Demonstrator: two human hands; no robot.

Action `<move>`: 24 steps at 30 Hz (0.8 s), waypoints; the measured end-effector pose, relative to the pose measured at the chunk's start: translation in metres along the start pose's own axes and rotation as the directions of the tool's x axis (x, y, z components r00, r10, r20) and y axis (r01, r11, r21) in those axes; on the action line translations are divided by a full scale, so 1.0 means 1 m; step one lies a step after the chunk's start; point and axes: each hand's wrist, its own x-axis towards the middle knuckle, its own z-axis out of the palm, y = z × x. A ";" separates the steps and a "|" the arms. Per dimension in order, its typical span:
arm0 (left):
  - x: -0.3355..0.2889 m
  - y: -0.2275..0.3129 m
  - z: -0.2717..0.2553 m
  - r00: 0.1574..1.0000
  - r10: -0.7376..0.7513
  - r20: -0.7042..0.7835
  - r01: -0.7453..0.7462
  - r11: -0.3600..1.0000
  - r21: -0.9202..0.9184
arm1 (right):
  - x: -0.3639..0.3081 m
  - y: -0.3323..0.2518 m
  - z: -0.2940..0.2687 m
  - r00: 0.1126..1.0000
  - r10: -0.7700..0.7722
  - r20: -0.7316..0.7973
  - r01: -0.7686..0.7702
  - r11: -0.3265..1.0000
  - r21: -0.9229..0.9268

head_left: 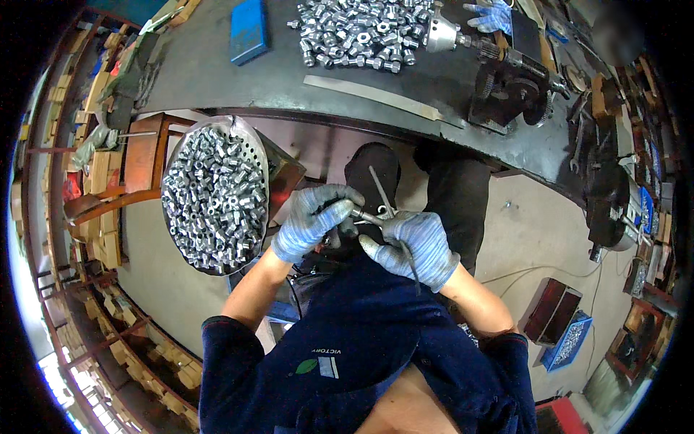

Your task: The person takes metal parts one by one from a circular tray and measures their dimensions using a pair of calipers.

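My left hand (307, 220), in a blue-grey knit glove, is closed with thumb and fingers pinched round a small metal fitting (355, 212), most of which the fingers hide. My right hand (421, 246), gloved the same way, grips a T-handled tool whose long grey crossbar (379, 189) sticks out above and below the fist. The tool's shaft (370, 218) points left and meets the fitting between the two hands. Both hands are over my lap, in front of the bench. Whether the shaft sits inside the fitting cannot be made out.
A perforated metal basin (252, 145) full of fittings stands left of my hands, beside a wooden chair (144, 155). On the dark bench (195, 79) lie heaped fittings (361, 32), a blue box (249, 32), a metal strip (372, 94), a geared chuck machine (517, 79) and a glove (491, 16).
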 end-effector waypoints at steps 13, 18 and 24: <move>0.021 -0.010 -0.028 0.944 0.300 -0.134 -0.176 0.807 0.563 | -0.011 -0.008 -0.024 0.997 0.066 -0.046 -0.056 0.981 0.186; 0.023 -0.015 -0.023 0.876 0.465 -0.130 -0.225 0.632 0.742 | -0.003 -0.028 -0.029 0.989 -0.145 0.007 0.136 0.944 0.302; 0.020 -0.017 -0.019 0.869 0.484 -0.099 -0.230 0.574 0.786 | 0.000 -0.026 -0.012 0.993 -0.102 -0.061 0.116 0.946 0.304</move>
